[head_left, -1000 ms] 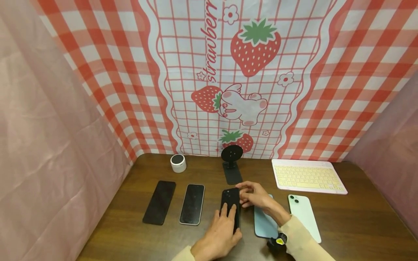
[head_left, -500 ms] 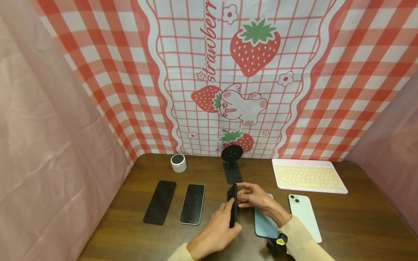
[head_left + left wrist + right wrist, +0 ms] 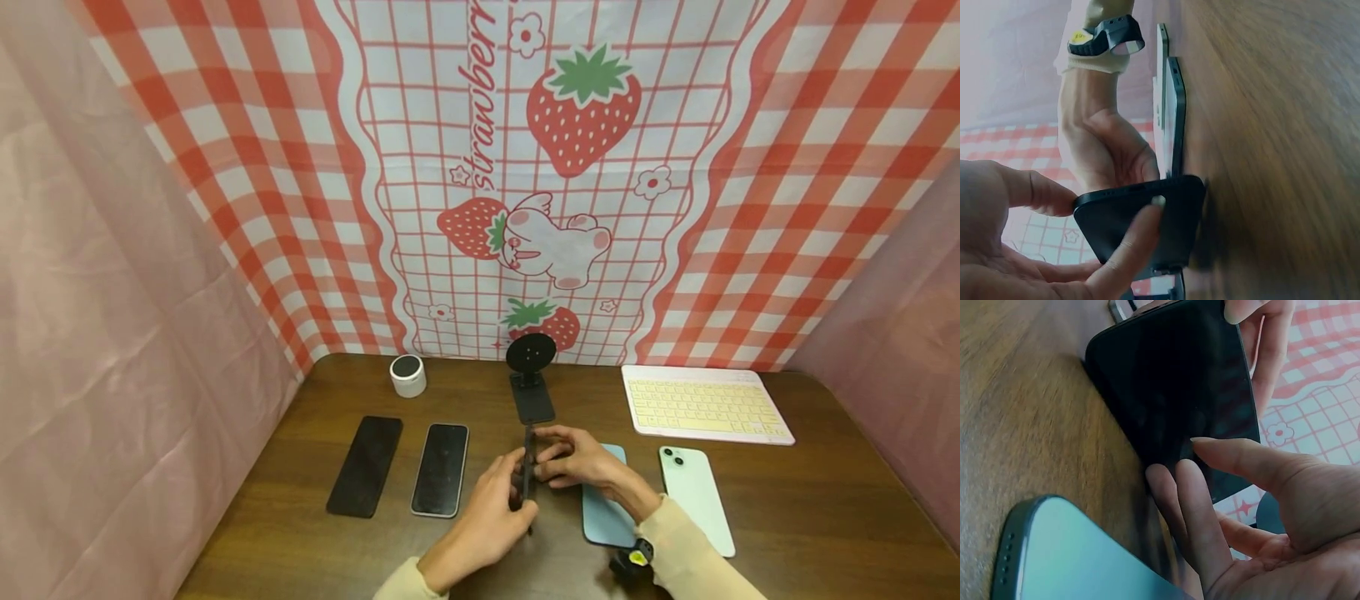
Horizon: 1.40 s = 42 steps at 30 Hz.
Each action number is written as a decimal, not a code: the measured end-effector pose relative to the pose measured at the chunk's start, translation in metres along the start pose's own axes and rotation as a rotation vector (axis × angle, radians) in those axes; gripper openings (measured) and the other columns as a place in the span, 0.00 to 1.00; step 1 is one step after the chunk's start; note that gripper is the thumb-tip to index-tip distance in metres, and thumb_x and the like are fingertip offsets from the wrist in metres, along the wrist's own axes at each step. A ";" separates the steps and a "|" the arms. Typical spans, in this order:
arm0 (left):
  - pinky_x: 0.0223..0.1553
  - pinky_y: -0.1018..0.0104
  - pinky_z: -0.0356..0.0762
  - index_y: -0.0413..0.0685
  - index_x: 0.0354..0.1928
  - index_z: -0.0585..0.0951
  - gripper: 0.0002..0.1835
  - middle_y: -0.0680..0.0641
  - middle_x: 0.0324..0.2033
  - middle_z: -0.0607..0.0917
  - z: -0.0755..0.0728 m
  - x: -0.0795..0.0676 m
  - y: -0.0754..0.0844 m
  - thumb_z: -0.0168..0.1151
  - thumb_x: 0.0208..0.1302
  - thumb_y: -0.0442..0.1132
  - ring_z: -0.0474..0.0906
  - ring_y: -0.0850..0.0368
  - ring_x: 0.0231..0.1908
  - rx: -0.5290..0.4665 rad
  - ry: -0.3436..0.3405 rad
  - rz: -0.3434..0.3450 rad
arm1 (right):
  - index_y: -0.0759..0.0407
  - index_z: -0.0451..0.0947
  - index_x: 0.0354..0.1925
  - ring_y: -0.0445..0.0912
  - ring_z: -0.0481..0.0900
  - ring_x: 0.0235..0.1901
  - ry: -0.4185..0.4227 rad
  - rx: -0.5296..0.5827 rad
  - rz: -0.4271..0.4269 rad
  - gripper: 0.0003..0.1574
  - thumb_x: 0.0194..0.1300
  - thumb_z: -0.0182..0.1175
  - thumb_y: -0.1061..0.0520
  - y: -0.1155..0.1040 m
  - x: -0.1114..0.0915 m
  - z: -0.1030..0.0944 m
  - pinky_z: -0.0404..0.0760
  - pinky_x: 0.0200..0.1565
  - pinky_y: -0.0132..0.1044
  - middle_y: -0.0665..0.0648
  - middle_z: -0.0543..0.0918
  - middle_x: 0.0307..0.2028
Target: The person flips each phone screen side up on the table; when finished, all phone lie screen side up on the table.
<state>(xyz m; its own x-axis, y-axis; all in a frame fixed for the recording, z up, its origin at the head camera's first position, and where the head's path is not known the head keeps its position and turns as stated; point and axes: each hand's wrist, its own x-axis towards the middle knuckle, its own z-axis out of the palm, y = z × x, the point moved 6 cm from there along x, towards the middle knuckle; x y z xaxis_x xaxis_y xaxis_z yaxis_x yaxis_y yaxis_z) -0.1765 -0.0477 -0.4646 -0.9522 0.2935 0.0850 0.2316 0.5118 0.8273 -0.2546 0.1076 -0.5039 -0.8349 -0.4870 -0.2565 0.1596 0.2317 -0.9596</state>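
Altogether, five phones and two hands. One black phone (image 3: 1166, 387), tipped up on its long edge between the hands, in front of one black stand (image 3: 532, 400). Left hand (image 3: 491, 512): thumb and fingers pinching that phone. Right hand (image 3: 585, 460): fingers loosely spread at its screen; firm contact cannot be told. Lying flat, left: one dark phone (image 3: 365, 467), one pale-rimmed phone (image 3: 440, 471). Right: one blue phone (image 3: 606, 517), one mint phone (image 3: 697, 500). Behind: one white cylinder (image 3: 408, 382), one keyboard (image 3: 705, 406).

Head: from near above, we look far.
Left wrist: close, facing right.
Right wrist: close, facing left.
Wrists share: black phone (image 3: 1172, 387).
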 end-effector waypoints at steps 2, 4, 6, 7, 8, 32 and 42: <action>0.36 0.72 0.79 0.32 0.72 0.68 0.38 0.37 0.56 0.81 -0.004 0.000 -0.002 0.63 0.57 0.31 0.80 0.66 0.37 -0.043 -0.003 0.002 | 0.71 0.63 0.74 0.44 0.88 0.35 0.004 -0.019 -0.001 0.46 0.64 0.71 0.64 -0.001 0.000 0.000 0.89 0.38 0.39 0.63 0.87 0.43; 0.34 0.72 0.80 0.31 0.72 0.68 0.37 0.35 0.54 0.81 -0.007 0.000 -0.006 0.63 0.57 0.29 0.82 0.65 0.36 -0.074 -0.003 -0.003 | 0.71 0.62 0.75 0.44 0.88 0.35 0.008 -0.036 -0.001 0.47 0.63 0.71 0.64 -0.001 0.000 0.000 0.89 0.37 0.40 0.62 0.87 0.41; 0.33 0.72 0.80 0.29 0.71 0.69 0.37 0.34 0.52 0.81 -0.011 -0.001 -0.009 0.63 0.56 0.28 0.82 0.64 0.36 -0.076 0.006 -0.010 | 0.70 0.62 0.75 0.44 0.88 0.34 0.014 -0.049 -0.002 0.48 0.62 0.73 0.63 -0.002 0.001 0.000 0.89 0.36 0.40 0.61 0.87 0.39; 0.34 0.72 0.80 0.29 0.70 0.70 0.37 0.34 0.52 0.81 -0.012 -0.001 -0.010 0.63 0.56 0.27 0.82 0.64 0.36 -0.070 0.012 -0.014 | 0.70 0.63 0.75 0.44 0.88 0.33 0.019 -0.056 -0.005 0.49 0.62 0.73 0.63 -0.003 0.001 0.001 0.89 0.36 0.40 0.61 0.87 0.38; 0.34 0.72 0.80 0.29 0.70 0.70 0.36 0.34 0.51 0.82 -0.014 -0.001 -0.012 0.63 0.55 0.27 0.82 0.64 0.35 -0.062 0.019 -0.019 | 0.71 0.63 0.74 0.44 0.87 0.32 0.026 -0.064 -0.010 0.49 0.61 0.74 0.63 -0.003 0.001 0.001 0.89 0.35 0.41 0.60 0.87 0.38; 0.37 0.70 0.77 0.29 0.64 0.73 0.49 0.41 0.46 0.79 -0.021 -0.006 -0.030 0.86 0.33 0.29 0.82 0.55 0.37 0.083 0.004 -0.054 | 0.67 0.75 0.66 0.43 0.84 0.23 0.199 -0.239 -0.026 0.45 0.50 0.80 0.66 -0.005 0.005 0.001 0.87 0.29 0.39 0.57 0.82 0.31; 0.40 0.66 0.77 0.30 0.61 0.76 0.49 0.44 0.43 0.81 -0.019 -0.002 -0.035 0.88 0.29 0.31 0.82 0.53 0.37 0.146 0.015 -0.064 | 0.68 0.75 0.64 0.42 0.83 0.21 0.206 -0.213 -0.036 0.45 0.47 0.80 0.70 -0.007 0.007 0.003 0.88 0.28 0.42 0.57 0.81 0.30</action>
<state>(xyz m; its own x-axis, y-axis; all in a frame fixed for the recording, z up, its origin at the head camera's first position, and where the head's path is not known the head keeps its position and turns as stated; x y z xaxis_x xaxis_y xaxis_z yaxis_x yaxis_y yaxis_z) -0.1868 -0.0817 -0.4827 -0.9686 0.2449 0.0441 0.1960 0.6416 0.7416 -0.2599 0.1005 -0.4990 -0.9309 -0.3219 -0.1726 0.0318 0.3995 -0.9162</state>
